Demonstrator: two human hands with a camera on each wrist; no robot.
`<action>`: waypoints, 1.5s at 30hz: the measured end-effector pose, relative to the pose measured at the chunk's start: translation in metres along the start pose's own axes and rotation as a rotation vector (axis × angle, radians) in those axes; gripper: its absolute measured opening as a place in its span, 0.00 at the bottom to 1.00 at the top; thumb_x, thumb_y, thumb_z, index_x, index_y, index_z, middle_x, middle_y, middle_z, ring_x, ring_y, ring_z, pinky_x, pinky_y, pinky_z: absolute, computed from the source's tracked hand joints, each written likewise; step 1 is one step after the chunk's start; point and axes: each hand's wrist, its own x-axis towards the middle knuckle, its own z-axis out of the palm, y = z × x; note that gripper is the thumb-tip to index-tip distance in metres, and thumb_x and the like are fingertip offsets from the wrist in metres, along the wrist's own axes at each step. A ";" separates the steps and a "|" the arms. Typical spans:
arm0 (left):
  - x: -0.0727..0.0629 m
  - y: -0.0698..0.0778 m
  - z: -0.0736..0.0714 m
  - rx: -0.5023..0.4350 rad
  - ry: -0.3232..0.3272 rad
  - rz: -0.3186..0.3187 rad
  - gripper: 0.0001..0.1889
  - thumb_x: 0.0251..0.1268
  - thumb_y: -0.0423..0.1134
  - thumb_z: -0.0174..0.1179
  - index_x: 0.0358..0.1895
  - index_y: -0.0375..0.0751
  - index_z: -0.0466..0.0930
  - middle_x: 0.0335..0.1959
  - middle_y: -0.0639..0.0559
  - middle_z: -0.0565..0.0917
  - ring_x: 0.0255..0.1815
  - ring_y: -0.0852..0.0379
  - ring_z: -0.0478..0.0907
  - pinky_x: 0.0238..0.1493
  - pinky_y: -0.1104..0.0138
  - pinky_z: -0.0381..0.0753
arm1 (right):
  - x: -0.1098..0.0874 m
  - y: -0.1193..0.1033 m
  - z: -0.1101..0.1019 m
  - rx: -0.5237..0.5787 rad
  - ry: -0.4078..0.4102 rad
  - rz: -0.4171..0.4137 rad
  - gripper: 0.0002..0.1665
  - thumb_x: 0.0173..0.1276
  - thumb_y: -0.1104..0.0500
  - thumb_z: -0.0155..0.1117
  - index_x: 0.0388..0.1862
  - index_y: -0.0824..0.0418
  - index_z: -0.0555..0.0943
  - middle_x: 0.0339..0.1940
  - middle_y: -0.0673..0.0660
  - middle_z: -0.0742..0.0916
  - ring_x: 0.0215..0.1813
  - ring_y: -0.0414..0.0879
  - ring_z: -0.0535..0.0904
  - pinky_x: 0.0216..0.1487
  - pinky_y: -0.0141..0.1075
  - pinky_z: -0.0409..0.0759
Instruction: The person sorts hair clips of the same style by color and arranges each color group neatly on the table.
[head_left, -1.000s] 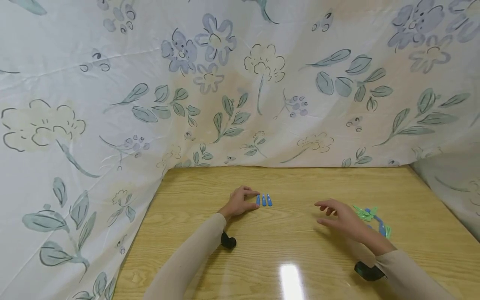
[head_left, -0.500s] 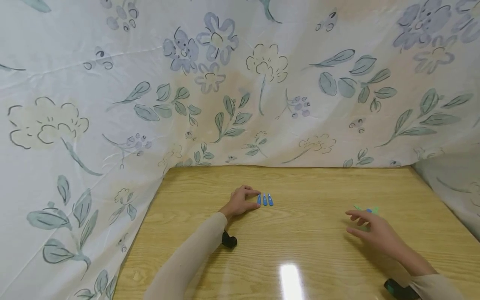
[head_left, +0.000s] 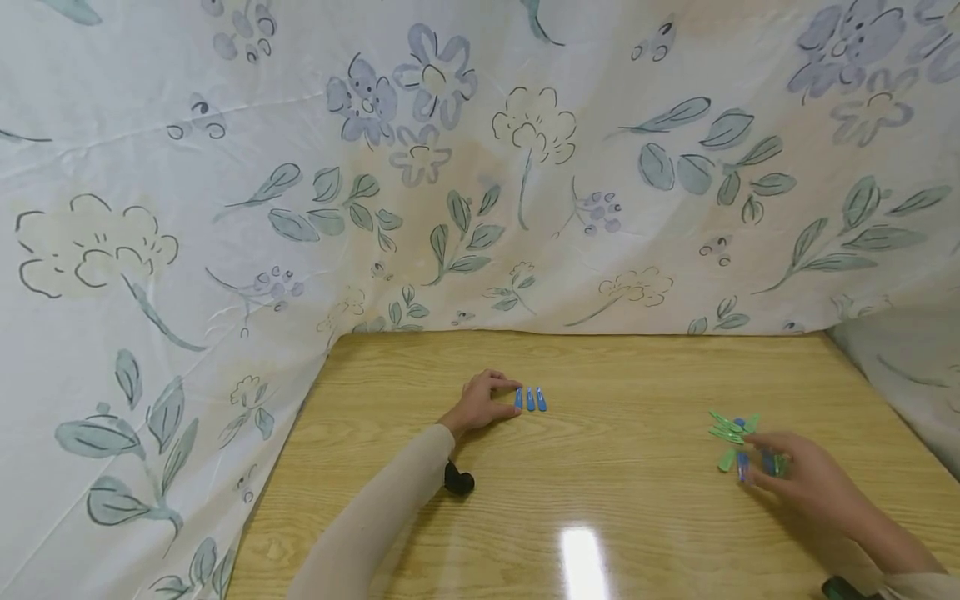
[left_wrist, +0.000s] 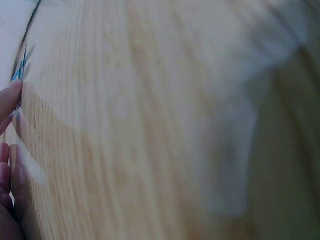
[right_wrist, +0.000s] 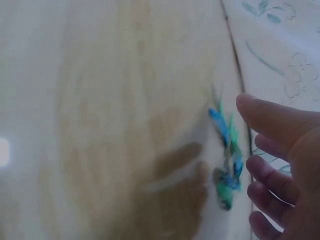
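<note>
The right grip (head_left: 813, 479) hangs over the loose clips with thumb and forefinger apart. Between their tips lies a loose blue clip (head_left: 742, 465); whether either touches it I cannot tell. Green clips (head_left: 726, 429) lie just beyond the forefinger, and a lone green clip (head_left: 727, 460) sits left of that blue one. A clean pick-up probably calls for pinching end to end, clear of the green ones. The left grip (head_left: 480, 404) appears clamped lightly on the leftmost blue clip (head_left: 518, 398), forefinger at one end and thumb at the other, with two blue clips (head_left: 530, 399) just to its right on the desk (head_left: 637, 500). Light, steady pressure there should keep the row straight. No brand, label or writing is readable.
</note>
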 end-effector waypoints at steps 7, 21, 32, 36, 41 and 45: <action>0.000 0.001 0.000 0.005 -0.004 0.005 0.25 0.63 0.46 0.71 0.63 0.51 0.83 0.60 0.47 0.75 0.62 0.46 0.67 0.70 0.45 0.53 | -0.005 0.010 0.006 -0.119 0.021 -0.017 0.32 0.52 0.49 0.82 0.51 0.67 0.85 0.48 0.76 0.86 0.46 0.72 0.82 0.42 0.66 0.78; 0.002 0.000 -0.001 0.026 -0.007 -0.010 0.24 0.62 0.47 0.71 0.63 0.52 0.83 0.59 0.49 0.75 0.60 0.48 0.67 0.69 0.46 0.55 | -0.003 0.004 0.011 -0.164 0.050 0.045 0.31 0.54 0.43 0.80 0.52 0.61 0.87 0.52 0.77 0.84 0.50 0.78 0.78 0.41 0.69 0.70; -0.002 0.006 -0.006 0.032 -0.012 -0.008 0.25 0.64 0.45 0.70 0.64 0.50 0.82 0.61 0.47 0.75 0.63 0.46 0.66 0.70 0.44 0.53 | 0.000 -0.001 0.014 -0.151 0.023 0.061 0.31 0.54 0.45 0.80 0.52 0.61 0.87 0.53 0.78 0.83 0.50 0.76 0.78 0.43 0.69 0.69; -0.002 0.004 -0.005 0.034 -0.014 -0.014 0.25 0.64 0.46 0.70 0.64 0.50 0.82 0.61 0.48 0.75 0.63 0.46 0.66 0.71 0.45 0.53 | 0.002 -0.002 0.013 -0.140 0.000 0.077 0.30 0.55 0.44 0.80 0.51 0.61 0.87 0.54 0.78 0.82 0.53 0.78 0.76 0.45 0.71 0.68; -0.002 0.002 -0.003 0.032 -0.009 -0.017 0.25 0.63 0.47 0.70 0.64 0.51 0.82 0.61 0.49 0.75 0.63 0.47 0.66 0.70 0.45 0.53 | 0.003 -0.004 0.011 -0.124 -0.027 0.077 0.29 0.55 0.44 0.80 0.49 0.61 0.86 0.56 0.78 0.83 0.56 0.79 0.75 0.47 0.72 0.65; -0.003 0.001 -0.003 0.031 -0.010 -0.009 0.25 0.63 0.47 0.71 0.64 0.51 0.82 0.61 0.48 0.75 0.63 0.46 0.66 0.70 0.45 0.53 | 0.002 -0.006 0.010 -0.117 -0.051 0.082 0.29 0.55 0.44 0.79 0.50 0.61 0.87 0.57 0.77 0.83 0.58 0.80 0.74 0.48 0.71 0.63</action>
